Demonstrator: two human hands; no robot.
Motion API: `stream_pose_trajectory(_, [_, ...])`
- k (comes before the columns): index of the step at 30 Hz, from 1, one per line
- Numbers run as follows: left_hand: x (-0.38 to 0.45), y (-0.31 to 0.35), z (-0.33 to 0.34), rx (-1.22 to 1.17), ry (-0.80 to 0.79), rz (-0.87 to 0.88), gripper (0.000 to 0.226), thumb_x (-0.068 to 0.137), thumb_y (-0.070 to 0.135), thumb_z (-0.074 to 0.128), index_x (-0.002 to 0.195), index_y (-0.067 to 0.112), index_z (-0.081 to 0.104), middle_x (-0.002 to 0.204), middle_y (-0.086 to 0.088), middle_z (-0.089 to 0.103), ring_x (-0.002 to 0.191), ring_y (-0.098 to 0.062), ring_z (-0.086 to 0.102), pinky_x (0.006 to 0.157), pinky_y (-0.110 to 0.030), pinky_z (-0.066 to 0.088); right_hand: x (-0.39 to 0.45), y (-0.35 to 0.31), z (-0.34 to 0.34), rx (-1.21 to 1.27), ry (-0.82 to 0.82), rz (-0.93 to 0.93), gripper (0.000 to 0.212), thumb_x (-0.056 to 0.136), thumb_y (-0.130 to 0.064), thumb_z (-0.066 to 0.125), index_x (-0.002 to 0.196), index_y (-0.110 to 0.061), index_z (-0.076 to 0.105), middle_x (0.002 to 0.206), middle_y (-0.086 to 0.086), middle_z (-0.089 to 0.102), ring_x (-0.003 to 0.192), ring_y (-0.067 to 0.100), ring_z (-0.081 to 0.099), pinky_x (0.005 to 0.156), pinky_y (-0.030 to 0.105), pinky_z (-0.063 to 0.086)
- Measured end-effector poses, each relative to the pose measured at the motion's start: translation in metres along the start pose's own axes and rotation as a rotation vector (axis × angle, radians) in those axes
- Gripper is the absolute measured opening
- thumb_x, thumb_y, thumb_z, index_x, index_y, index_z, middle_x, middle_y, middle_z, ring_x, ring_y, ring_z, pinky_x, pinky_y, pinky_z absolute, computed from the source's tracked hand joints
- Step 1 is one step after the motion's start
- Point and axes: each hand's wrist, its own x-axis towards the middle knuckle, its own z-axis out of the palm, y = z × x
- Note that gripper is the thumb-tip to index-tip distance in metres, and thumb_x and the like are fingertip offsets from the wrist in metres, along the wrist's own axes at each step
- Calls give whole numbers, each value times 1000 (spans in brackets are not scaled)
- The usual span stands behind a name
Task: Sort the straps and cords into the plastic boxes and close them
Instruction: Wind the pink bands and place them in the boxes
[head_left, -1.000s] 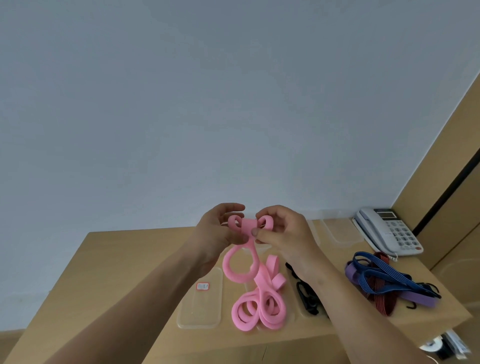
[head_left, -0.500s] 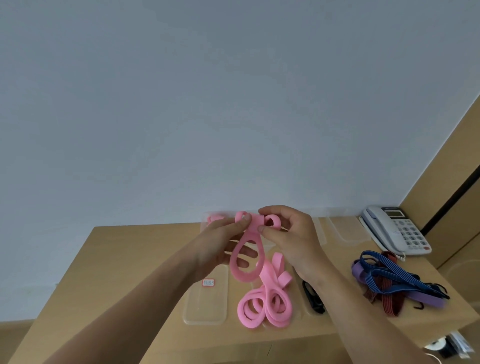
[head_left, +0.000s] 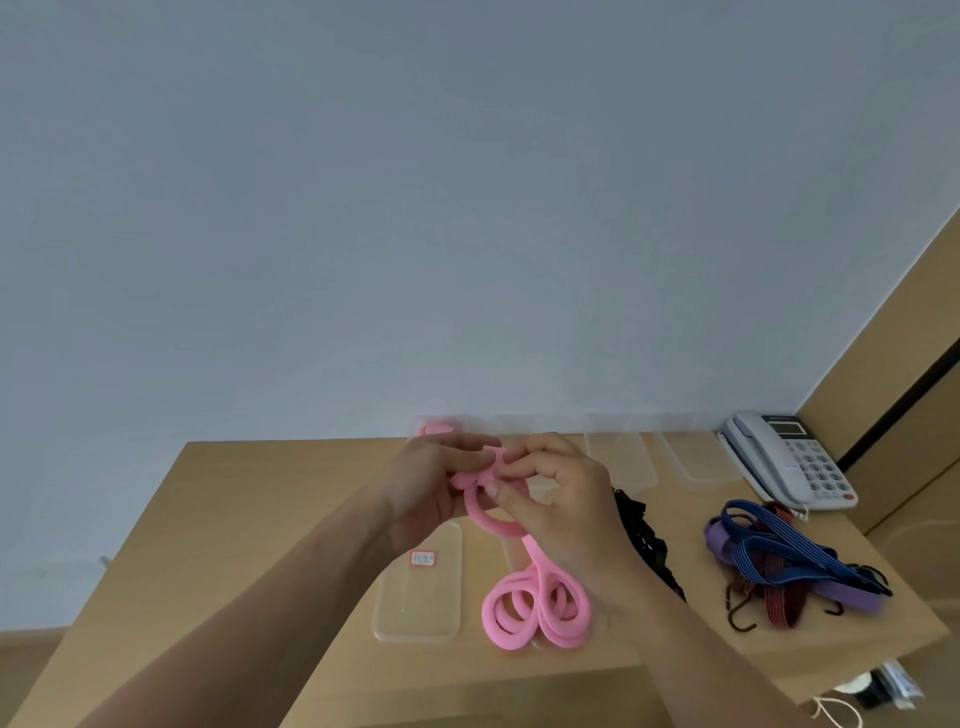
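Note:
A long pink strap (head_left: 535, 610) lies partly coiled on the wooden table (head_left: 270, 519), its upper end lifted off the surface. My left hand (head_left: 431, 493) and my right hand (head_left: 561, 499) both pinch that raised end, folding it into loops between them. A clear plastic box (head_left: 436, 431) at the table's far edge holds another pink strap. A clear lid (head_left: 418, 587) with a red label lies flat to the left of the coil. Black cords (head_left: 647, 545) lie just right of my right wrist. A tangle of blue, purple and red cords (head_left: 789, 566) sits further right.
More clear boxes or lids (head_left: 618, 457) stand along the wall at the back. A white desk telephone (head_left: 789, 462) occupies the far right corner. The table's front edge runs just below the pink coil; small items lie on the floor at the lower right (head_left: 872, 686).
Both hands have dropped lower and drawn closer together, tightening the held loops of the pink strap. The hanging loop is shorter and more of the strap has been gathered.

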Motion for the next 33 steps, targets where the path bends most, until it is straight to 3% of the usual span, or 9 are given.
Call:
stream_pose_trajectory(5, [-1,-3,-7,-28,43,19,36,87,-14,62,123,-9,61,124,-33,64,94,-38,70,85,-49,60,-1,0,2,168,89,258,26,82,-18,82,99,-36,75,104,-10,70,97,8,68,86,31,58])
stream_pose_trajectory(7, [0,-1,-10,-34,38,38,35,85,-19,61,117,-6,64,117,-29,65,92,-38,71,81,-47,61,1,0,2,204,38,377,31,84,-21,81,110,-35,71,113,-10,68,101,6,67,85,32,60])
stream_pose_trajectory(9, [1,0,-14,-9,26,56,38,82,-22,61,114,-4,66,113,-25,68,93,-37,71,81,-46,62,3,-2,1,334,-69,466,29,88,-17,76,114,-28,72,108,-5,73,100,13,70,87,39,61])
stream_pose_trajectory(12, [0,1,-18,38,4,67,42,79,-27,60,112,-1,67,115,-25,70,95,-35,70,86,-45,60,2,-3,2,328,-110,430,26,88,-11,74,110,-26,75,101,-1,77,97,20,72,90,42,59])
stream_pose_trajectory(16, [-1,0,-24,112,26,71,49,73,-29,65,111,2,67,116,-23,71,94,-31,69,97,-50,52,1,-3,8,252,-113,400,29,79,-23,78,106,-35,76,105,-6,76,102,19,71,91,42,58])
stream_pose_trajectory(22, [-7,0,-34,265,88,124,49,69,-26,71,108,4,70,111,-18,75,90,-25,70,73,-33,58,1,-6,23,260,-88,452,32,71,-27,79,102,-31,78,97,-2,77,93,21,73,76,36,60])
stream_pose_trajectory(25, [-10,0,-42,346,113,173,47,67,-25,73,103,5,72,103,-14,77,89,-23,72,72,-29,57,4,-8,33,246,-76,498,26,76,-12,78,97,-27,79,91,5,77,87,29,73,67,39,62])
stream_pose_trajectory(28, [-15,1,-53,395,136,194,46,68,-25,71,100,8,73,101,-10,78,90,-25,73,76,-33,60,8,-15,44,261,-85,514,25,79,-1,76,93,-21,80,86,14,75,74,23,72,58,34,58])
stream_pose_trajectory(33, [-22,1,-72,450,196,203,46,68,-26,69,97,9,74,97,-7,78,82,-29,73,78,-47,61,11,-22,67,240,-64,525,19,77,1,78,91,-12,77,85,20,74,66,22,72,56,33,58])
